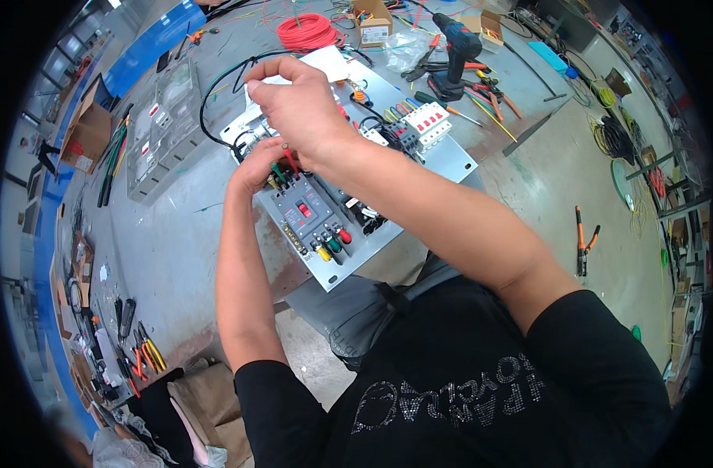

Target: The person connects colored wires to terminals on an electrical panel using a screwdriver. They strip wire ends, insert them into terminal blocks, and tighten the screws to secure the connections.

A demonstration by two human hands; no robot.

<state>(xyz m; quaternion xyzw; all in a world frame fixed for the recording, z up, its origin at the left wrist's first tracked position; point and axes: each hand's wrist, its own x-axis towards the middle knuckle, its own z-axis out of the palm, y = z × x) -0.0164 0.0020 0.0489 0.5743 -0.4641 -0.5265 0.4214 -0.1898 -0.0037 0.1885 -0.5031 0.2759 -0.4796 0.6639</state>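
Observation:
A grey metal mounting panel lies on the workbench, carrying a dark grey circuit breaker with red, green and yellow wire ends, and a row of white breakers with red switches. My left hand rests at the top terminals of the dark breaker, fingers closed around the wire ends there. My right hand is raised just above it, pinching a small white piece between its fingertips. A black cable loops off the panel's left side. What the left fingers grip is partly hidden.
A coil of red wire, a cardboard box and a cordless drill lie behind the panel. A clear plastic enclosure sits to the left. Orange-handled pliers lie on the floor at right. Hand tools crowd the lower left.

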